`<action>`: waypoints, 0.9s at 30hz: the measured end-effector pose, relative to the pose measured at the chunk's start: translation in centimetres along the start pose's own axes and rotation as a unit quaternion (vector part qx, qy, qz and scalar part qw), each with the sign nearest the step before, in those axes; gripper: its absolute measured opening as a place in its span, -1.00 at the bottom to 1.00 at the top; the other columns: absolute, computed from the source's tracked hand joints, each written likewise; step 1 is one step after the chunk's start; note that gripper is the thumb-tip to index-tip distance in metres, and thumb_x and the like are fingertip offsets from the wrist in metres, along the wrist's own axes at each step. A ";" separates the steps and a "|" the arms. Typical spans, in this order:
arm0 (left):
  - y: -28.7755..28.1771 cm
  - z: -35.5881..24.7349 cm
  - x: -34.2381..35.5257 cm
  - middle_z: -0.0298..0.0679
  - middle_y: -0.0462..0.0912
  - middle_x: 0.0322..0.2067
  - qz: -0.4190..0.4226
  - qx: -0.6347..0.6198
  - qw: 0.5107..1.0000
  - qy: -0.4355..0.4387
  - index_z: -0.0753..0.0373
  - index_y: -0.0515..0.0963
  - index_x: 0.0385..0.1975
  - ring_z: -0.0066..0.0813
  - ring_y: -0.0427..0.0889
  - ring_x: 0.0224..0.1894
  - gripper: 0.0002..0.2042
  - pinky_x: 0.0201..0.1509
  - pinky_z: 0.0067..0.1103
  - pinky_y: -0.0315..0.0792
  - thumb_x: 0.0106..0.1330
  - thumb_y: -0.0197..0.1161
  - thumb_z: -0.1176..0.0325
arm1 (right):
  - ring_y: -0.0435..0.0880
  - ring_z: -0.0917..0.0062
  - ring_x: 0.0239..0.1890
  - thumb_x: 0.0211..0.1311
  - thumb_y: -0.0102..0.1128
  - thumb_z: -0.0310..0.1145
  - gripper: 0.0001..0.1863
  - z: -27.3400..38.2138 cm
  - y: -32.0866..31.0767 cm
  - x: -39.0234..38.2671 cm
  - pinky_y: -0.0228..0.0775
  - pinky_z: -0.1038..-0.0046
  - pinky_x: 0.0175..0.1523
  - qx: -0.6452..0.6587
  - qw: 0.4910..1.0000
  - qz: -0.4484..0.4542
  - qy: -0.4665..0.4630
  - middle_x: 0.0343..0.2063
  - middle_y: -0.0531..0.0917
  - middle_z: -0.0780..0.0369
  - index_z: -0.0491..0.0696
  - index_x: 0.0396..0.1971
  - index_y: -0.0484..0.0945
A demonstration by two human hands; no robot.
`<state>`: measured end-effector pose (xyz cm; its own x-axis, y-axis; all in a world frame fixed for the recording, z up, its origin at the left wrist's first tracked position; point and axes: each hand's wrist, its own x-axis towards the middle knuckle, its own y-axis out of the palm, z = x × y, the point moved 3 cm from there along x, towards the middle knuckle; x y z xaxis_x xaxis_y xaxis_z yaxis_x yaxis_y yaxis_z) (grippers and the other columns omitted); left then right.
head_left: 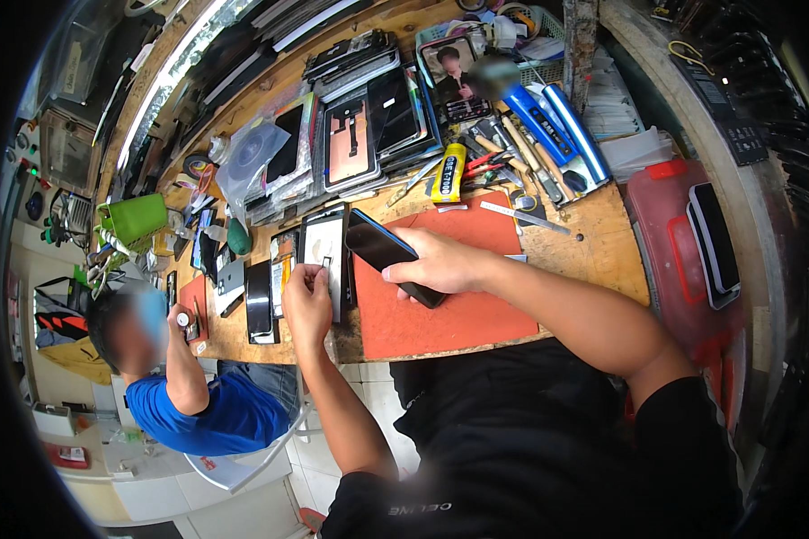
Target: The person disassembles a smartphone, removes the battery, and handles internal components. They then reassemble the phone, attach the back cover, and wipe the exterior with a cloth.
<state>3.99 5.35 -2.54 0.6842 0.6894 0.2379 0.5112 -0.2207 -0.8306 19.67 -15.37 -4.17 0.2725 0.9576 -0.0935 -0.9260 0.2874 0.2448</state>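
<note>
My right hand is wrapped round a black smartphone with a blue edge, held tilted above the orange-red mat. To its left, my left hand is closed in a pinch. At its fingertips shows a small dark frame-like piece, too small to name surely. Behind and beneath that hand lies a white panel in a black surround, partly covered. Another dark phone lies left of my left hand.
Stacked phone screens and tablet parts fill the back of the wooden bench. A yellow glue tube, hand tools and a metal ruler lie beyond the mat. A co-worker in a blue shirt sits at left. A red case stands right.
</note>
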 end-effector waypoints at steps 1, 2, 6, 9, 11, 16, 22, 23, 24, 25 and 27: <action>0.0 -0.2 -0.2 -0.10 0.76 -0.40 -0.002 0.011 1.000 -0.003 0.38 0.69 -0.21 -0.33 0.69 -0.38 -0.84 -0.21 -0.41 0.52 0.46 0.38 0.38 | 0.78 0.57 -0.32 0.50 0.26 -0.32 -0.56 0.0 -0.1 0.0 0.64 0.44 -0.28 0.001 1.000 0.007 0.015 -0.23 0.67 0.24 -0.15 0.25 0.44; 0.0 -0.3 -0.3 -0.12 0.77 -0.39 -0.007 0.019 1.000 -0.009 0.39 0.70 -0.20 -0.37 0.69 -0.36 -0.84 -0.19 -0.43 0.53 0.46 0.38 0.39 | 0.81 0.56 -0.26 0.51 0.26 -0.29 -0.52 0.0 -0.2 0.0 0.65 0.45 -0.23 0.003 0.999 0.014 0.030 -0.19 0.67 0.24 -0.14 0.31 0.43; -0.1 -0.4 -0.5 -0.07 0.81 -0.37 -0.020 0.045 0.999 -0.009 0.37 0.75 -0.18 -0.28 0.78 -0.34 -0.81 -0.17 -0.40 0.58 0.44 0.39 0.34 | 0.80 0.56 -0.27 0.52 0.28 -0.27 -0.53 0.0 -0.3 0.1 0.64 0.45 -0.23 0.016 0.999 0.021 0.028 -0.20 0.66 0.26 -0.13 0.29 0.44; -0.2 -0.4 -0.5 -0.07 0.82 -0.36 -0.040 0.062 0.997 0.029 0.35 0.76 -0.19 -0.23 0.80 -0.32 -0.82 -0.15 -0.38 0.60 0.43 0.39 0.34 | 0.79 0.56 -0.31 0.50 0.29 -0.26 -0.53 -0.2 -0.2 0.2 0.64 0.45 -0.26 0.035 0.999 0.021 0.035 -0.20 0.66 0.26 -0.13 0.28 0.44; -0.1 -0.5 -0.7 -0.03 0.83 -0.34 -0.058 0.082 0.994 0.040 0.35 0.76 -0.19 -0.18 0.84 -0.27 -0.82 -0.12 -0.37 0.63 0.43 0.38 0.34 | 0.76 0.58 -0.38 0.48 0.31 -0.25 -0.50 -0.3 -0.1 0.3 0.63 0.45 -0.33 0.058 0.998 0.013 0.033 -0.21 0.65 0.25 -0.14 0.28 0.43; 0.7 -0.6 -1.9 -0.03 0.84 -0.34 -0.117 0.072 0.990 0.019 0.37 0.76 -0.18 -0.20 0.86 -0.30 -0.83 -0.13 -0.39 0.66 0.44 0.37 0.38 | 0.74 0.59 -0.33 0.49 0.32 -0.23 -0.46 -0.4 -0.4 0.2 0.63 0.46 -0.33 0.062 0.997 0.033 0.025 -0.19 0.64 0.25 -0.12 0.32 0.41; 1.2 0.2 -2.6 -0.04 0.84 -0.35 -0.170 0.048 0.984 0.006 0.39 0.75 -0.15 -0.26 0.86 -0.32 -0.83 -0.15 -0.42 0.66 0.45 0.36 0.40 | 0.74 0.59 -0.34 0.50 0.30 -0.20 -0.52 -0.5 -0.4 0.2 0.62 0.47 -0.31 0.048 0.998 0.029 0.037 -0.26 0.65 0.28 -0.11 0.26 0.44; 1.2 0.3 -2.6 -0.05 0.84 -0.35 -0.177 0.058 0.982 0.015 0.39 0.75 -0.14 -0.30 0.85 -0.33 -0.83 -0.15 -0.44 0.67 0.46 0.35 0.41 | 0.74 0.60 -0.34 0.50 0.31 -0.21 -0.51 -0.4 -0.3 0.2 0.62 0.47 -0.31 0.052 0.998 0.035 0.024 -0.27 0.65 0.28 -0.12 0.26 0.44; 1.2 0.3 -2.6 -0.07 0.84 -0.36 -0.183 0.068 0.980 0.025 0.40 0.75 -0.14 -0.34 0.85 -0.34 -0.83 -0.16 -0.46 0.67 0.47 0.35 0.42 | 0.74 0.60 -0.34 0.49 0.32 -0.21 -0.51 -0.4 -0.3 0.2 0.62 0.47 -0.31 0.053 0.998 0.034 0.019 -0.28 0.65 0.29 -0.12 0.27 0.44; 1.0 0.4 -2.5 -0.10 0.83 -0.36 -0.181 0.027 0.983 0.017 0.42 0.74 -0.13 -0.40 0.83 -0.34 -0.83 -0.16 -0.48 0.67 0.49 0.34 0.43 | 0.74 0.61 -0.35 0.49 0.33 -0.21 -0.51 -0.3 -0.3 0.1 0.62 0.47 -0.31 0.054 0.998 0.032 0.012 -0.30 0.65 0.29 -0.12 0.27 0.44; 0.5 0.4 -2.4 -0.17 0.81 -0.36 -0.169 -0.066 0.983 -0.020 0.44 0.73 -0.12 -0.51 0.79 -0.36 -0.84 -0.18 -0.52 0.67 0.53 0.31 0.45 | 0.74 0.61 -0.33 0.47 0.36 -0.22 -0.48 -0.3 -0.3 0.0 0.63 0.47 -0.28 0.045 0.999 0.027 0.005 -0.29 0.66 0.29 -0.12 0.27 0.44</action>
<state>2.36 3.85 -3.76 0.4440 0.7648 0.4669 0.7711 -0.0608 -0.6338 19.82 -15.44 -4.57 0.2193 0.9717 -0.0878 -0.9122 0.2361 0.3350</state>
